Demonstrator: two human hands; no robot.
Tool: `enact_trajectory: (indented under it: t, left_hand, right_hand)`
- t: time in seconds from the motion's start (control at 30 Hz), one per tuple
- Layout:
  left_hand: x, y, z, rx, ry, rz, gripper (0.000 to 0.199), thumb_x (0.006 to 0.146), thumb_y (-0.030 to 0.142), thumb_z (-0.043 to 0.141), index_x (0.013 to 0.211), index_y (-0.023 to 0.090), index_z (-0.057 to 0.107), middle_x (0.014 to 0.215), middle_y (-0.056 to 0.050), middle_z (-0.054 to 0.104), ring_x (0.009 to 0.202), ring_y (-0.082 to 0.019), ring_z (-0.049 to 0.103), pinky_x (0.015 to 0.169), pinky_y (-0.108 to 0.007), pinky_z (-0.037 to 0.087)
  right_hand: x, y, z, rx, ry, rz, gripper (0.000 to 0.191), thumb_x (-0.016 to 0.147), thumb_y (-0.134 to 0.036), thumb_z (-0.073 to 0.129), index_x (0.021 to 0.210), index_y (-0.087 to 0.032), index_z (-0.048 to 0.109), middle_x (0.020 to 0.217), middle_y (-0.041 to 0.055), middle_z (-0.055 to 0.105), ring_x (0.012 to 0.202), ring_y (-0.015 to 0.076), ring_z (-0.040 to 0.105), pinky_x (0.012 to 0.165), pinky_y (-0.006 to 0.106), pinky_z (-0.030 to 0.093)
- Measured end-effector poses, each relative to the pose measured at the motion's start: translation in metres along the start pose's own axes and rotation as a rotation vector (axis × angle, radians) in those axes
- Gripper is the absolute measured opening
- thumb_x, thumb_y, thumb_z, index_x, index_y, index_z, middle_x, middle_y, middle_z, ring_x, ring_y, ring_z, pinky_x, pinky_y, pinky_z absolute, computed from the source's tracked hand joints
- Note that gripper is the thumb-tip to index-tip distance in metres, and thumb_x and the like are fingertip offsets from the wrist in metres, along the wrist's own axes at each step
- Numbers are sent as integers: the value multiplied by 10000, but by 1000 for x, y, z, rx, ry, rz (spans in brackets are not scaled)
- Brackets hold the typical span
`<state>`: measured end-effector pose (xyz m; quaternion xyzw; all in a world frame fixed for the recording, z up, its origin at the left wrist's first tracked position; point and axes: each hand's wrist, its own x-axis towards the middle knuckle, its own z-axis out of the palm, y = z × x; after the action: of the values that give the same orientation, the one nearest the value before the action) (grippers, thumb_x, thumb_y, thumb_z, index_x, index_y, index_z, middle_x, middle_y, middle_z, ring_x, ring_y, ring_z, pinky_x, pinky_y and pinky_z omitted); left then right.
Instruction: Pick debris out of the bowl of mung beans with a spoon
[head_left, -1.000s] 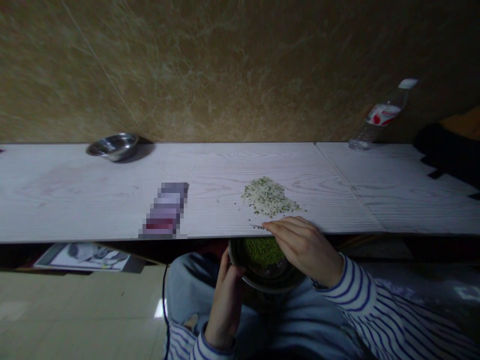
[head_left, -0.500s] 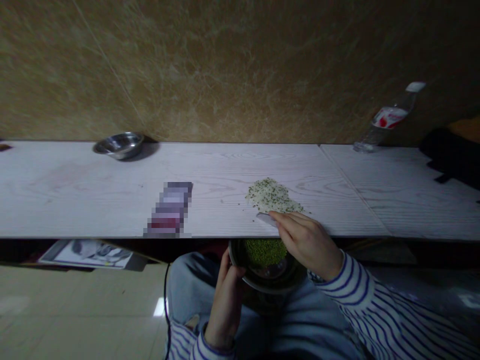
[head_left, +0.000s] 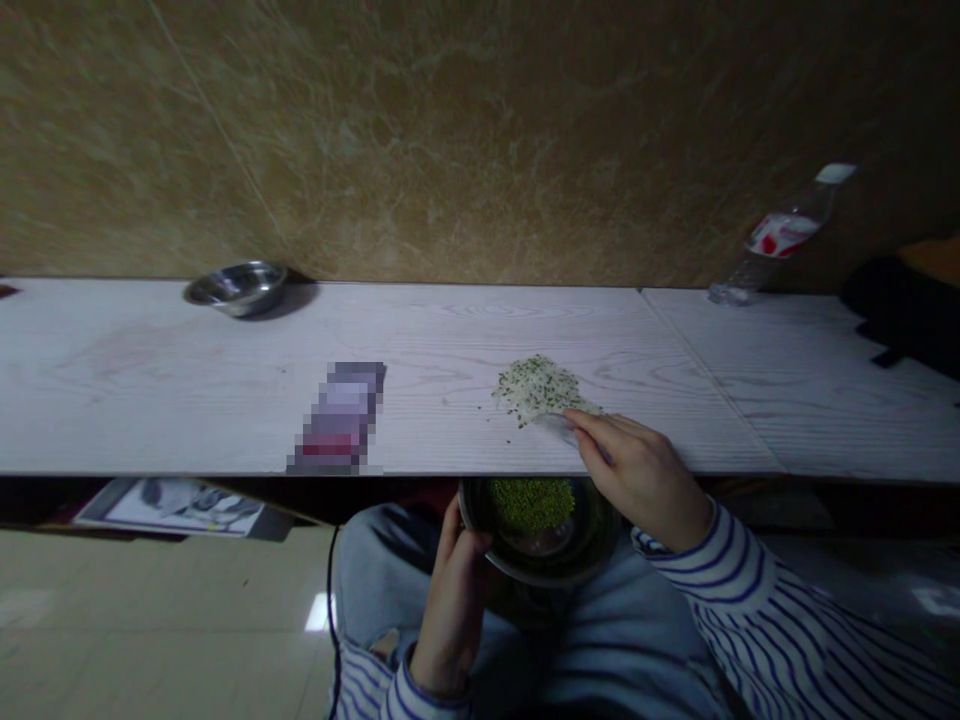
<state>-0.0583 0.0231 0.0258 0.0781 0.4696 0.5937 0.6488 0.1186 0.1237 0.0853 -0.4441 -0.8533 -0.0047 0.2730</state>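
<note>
A pile of white grains mixed with green ones (head_left: 536, 388) lies on the pale wooden table near its front edge. My right hand (head_left: 637, 470) pinches a small clear scraper-like piece (head_left: 555, 427), whose edge is at the near side of the pile. Just below the table edge, my left hand (head_left: 457, 590) grips the left rim of a metal bowl (head_left: 525, 574). Green beans (head_left: 532, 503) lie inside this bowl, which rests over my lap; its far rim is hidden under the table edge.
An empty steel bowl (head_left: 238, 290) sits at the back left by the wall. A blurred-out flat item (head_left: 341, 415) lies left of the pile. At the back right stand a plastic bottle (head_left: 780, 235) and a dark cloth-like object (head_left: 900, 310).
My right hand has moved slightly right and away from the bowl with the clear piece, which is now closer to the pile. My left hand and the bowl have hardly moved.
</note>
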Motion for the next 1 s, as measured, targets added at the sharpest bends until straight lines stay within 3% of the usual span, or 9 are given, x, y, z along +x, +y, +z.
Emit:
enact_trajectory:
  t: [0.13, 0.33, 0.57, 1.0]
  left_hand:
    - [2, -2, -1, 19, 26, 1, 628, 666, 225, 588, 1288, 252, 507, 1267, -63, 609, 1162, -293, 527, 781, -341, 515]
    - [4, -2, -4, 26, 33, 5, 617, 662, 220, 581, 1274, 247, 506, 1219, -63, 623, 1102, -289, 552, 802, -371, 503]
    - [1, 2, -4, -4, -12, 9, 589, 690, 174, 569, 1271, 237, 502, 1273, -67, 598, 1186, -293, 515, 873, -381, 482]
    - [-2, 7, -6, 21, -10, -4, 557, 734, 182, 543, 1286, 248, 496, 1253, -56, 602, 1144, -274, 536, 820, -351, 493]
  right_hand:
    - [3, -5, 6, 22, -28, -4, 319, 889, -114, 441, 1149, -142, 623, 1032, 108, 716, 928, 223, 668, 857, 399, 548]
    - [1, -8, 5, 57, -53, -21, 308, 907, -125, 437, 1150, -132, 626, 1043, 113, 709, 939, 212, 658, 877, 386, 537]
    - [4, -8, 6, 72, -28, -41, 330, 885, -105, 444, 1146, -167, 636, 1021, 92, 720, 913, 208, 666, 839, 386, 549]
    - [12, -9, 11, 30, -36, -2, 308, 891, -109, 451, 1136, -146, 633, 1028, 100, 720, 930, 215, 666, 864, 394, 541]
